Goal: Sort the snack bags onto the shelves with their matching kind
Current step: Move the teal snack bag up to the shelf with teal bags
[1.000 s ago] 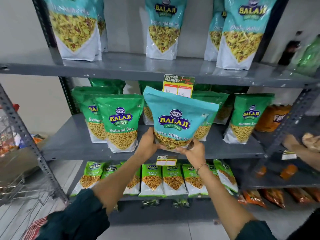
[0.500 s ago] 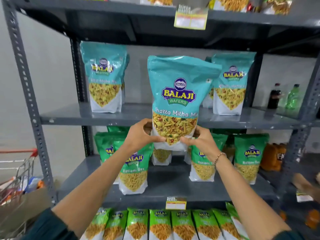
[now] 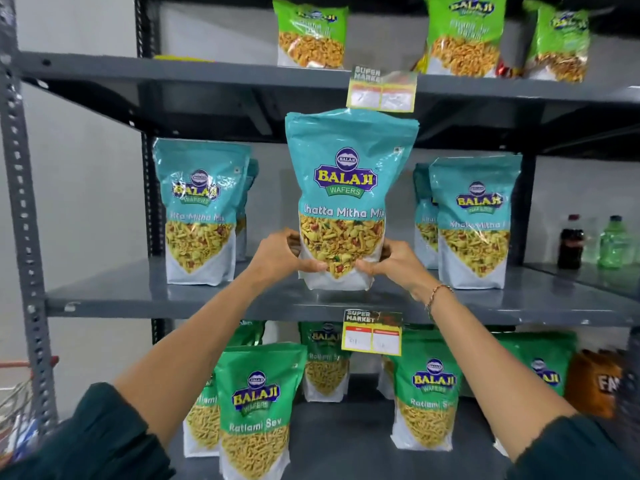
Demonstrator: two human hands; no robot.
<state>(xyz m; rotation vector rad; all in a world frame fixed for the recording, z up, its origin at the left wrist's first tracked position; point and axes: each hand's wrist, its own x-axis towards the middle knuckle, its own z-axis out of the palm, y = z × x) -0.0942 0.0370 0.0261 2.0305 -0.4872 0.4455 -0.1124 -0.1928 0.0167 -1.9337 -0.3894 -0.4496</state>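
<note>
I hold a teal Khatta Mitha Mix bag (image 3: pixel 346 188) upright with both hands. My left hand (image 3: pixel 277 258) grips its lower left edge and my right hand (image 3: pixel 391 261) its lower right edge. The bag's bottom is at the surface of the grey middle shelf (image 3: pixel 138 292), in the gap between matching teal bags on the left (image 3: pixel 201 209) and on the right (image 3: pixel 474 220). Whether it rests on the shelf I cannot tell. Green Ratlami Sev bags (image 3: pixel 256 403) stand on the shelf below.
Light green snack bags (image 3: pixel 311 32) stand on the top shelf. Price tags (image 3: pixel 381 88) hang from shelf edges. Two bottles (image 3: pixel 571 242) stand at the far right of the middle level. A cart (image 3: pixel 17 393) sits low on the left, beyond the perforated grey upright (image 3: pixel 24 220).
I have raised the teal bag from in front of the green bags' shelf up to the middle shelf with the teal bags. Both hands kept their grip.
</note>
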